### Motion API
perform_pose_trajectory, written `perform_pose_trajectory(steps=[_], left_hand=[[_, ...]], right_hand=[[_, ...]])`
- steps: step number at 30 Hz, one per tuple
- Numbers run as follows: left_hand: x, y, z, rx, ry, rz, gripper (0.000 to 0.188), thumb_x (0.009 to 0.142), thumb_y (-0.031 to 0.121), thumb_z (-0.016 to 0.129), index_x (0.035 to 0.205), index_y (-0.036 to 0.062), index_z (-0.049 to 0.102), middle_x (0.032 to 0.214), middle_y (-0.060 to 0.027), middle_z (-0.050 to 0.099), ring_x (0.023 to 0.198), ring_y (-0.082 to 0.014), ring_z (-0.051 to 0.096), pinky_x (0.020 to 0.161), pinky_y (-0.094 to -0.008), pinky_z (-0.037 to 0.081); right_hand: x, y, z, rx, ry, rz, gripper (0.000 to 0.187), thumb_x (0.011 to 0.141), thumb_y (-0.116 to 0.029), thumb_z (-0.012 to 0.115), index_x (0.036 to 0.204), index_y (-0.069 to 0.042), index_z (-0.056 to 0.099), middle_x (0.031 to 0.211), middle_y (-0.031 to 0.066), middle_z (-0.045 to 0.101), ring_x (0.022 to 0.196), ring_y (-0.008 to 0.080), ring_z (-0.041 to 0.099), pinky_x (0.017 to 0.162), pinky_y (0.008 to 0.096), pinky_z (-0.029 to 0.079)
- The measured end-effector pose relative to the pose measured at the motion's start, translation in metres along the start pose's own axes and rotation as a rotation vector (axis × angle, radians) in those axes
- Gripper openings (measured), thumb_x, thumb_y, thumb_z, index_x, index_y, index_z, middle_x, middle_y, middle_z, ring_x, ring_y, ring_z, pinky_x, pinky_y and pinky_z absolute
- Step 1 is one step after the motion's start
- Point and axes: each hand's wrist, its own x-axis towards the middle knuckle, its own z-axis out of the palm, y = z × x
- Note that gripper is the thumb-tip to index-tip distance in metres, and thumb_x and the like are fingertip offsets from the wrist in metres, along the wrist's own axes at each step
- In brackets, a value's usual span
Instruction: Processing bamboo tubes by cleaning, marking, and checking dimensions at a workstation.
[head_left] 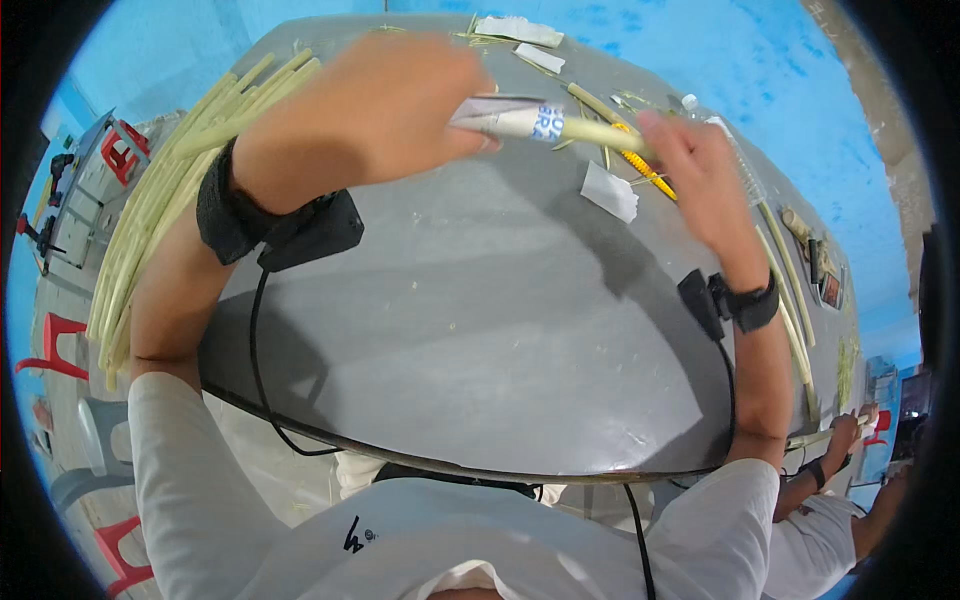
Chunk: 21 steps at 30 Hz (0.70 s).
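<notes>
Above the far half of the table I hold a long pale green stalk [590, 132] crosswise, with a printed paper strip [510, 118] wrapped around part of it. My left hand [400, 105], blurred by motion, is closed on the stalk at the wrapped paper. At the stalk's right end the fingers of my right hand [700, 170] are closed on it. Just beyond the right fingertips lies a yellow ribbed tool [662, 182], partly hidden. A loose white paper piece [609, 192] rests on the table below the stalk.
The grey table [430, 350] has a curved near edge. Many pale stalks [150, 250] lie piled along its left side. Paper scraps [520, 31] and shavings lie at the far edge. More stalks [790, 310] lie along the right side; a co-worker's hand [845, 435] is beyond.
</notes>
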Motion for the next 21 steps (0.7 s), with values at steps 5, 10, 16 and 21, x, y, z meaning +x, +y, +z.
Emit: perform_pose_trajectory(steps=[5,10,16,21], left_hand=[[0.008,0.001,-0.001,0.076,0.051,-0.029,0.038,0.087,0.042,0.072,0.103,0.0079,0.074,0.096,-0.0161,0.067,0.093,-0.0356,0.062,0.083,-0.0453,0.049],[0.003,0.004,0.007,0.061,-0.087,-0.018,0.041,0.087,0.046,0.072,0.102,0.0077,0.073,0.095,-0.0160,0.067,0.093,-0.0355,0.063,0.082,-0.0453,0.049],[0.004,0.003,-0.004,0.032,0.054,-0.012,0.038,0.086,0.042,0.074,0.101,0.0072,0.073,0.090,-0.0154,0.067,0.090,-0.0367,0.063,0.080,-0.0458,0.049],[0.006,-0.001,-0.002,0.161,0.021,-0.011,0.033,0.084,0.037,0.074,0.097,0.0066,0.073,0.089,-0.0154,0.067,0.089,-0.0369,0.063,0.079,-0.0462,0.049]], right_hand=[[0.020,0.055,-0.024,-0.100,0.100,0.197,0.049,0.100,-0.040,0.056,0.078,0.003,0.060,0.061,0.0096,0.041,0.060,0.0173,0.036,0.056,0.0352,0.034],[-0.010,-0.020,0.009,0.018,-0.078,-0.115,0.047,0.100,-0.039,0.057,0.082,0.004,0.064,0.060,0.0088,0.043,0.058,0.0174,0.038,0.056,0.0351,0.035],[0.012,0.027,-0.014,-0.072,0.086,0.117,0.046,0.099,-0.039,0.057,0.083,0.002,0.065,0.059,0.0134,0.048,0.054,0.0243,0.046,0.057,0.0382,0.039],[-0.002,0.003,-0.001,-0.083,0.042,0.089,0.047,0.100,-0.039,0.056,0.079,0.002,0.063,0.058,0.0121,0.046,0.055,0.0222,0.043,0.057,0.0379,0.038]])
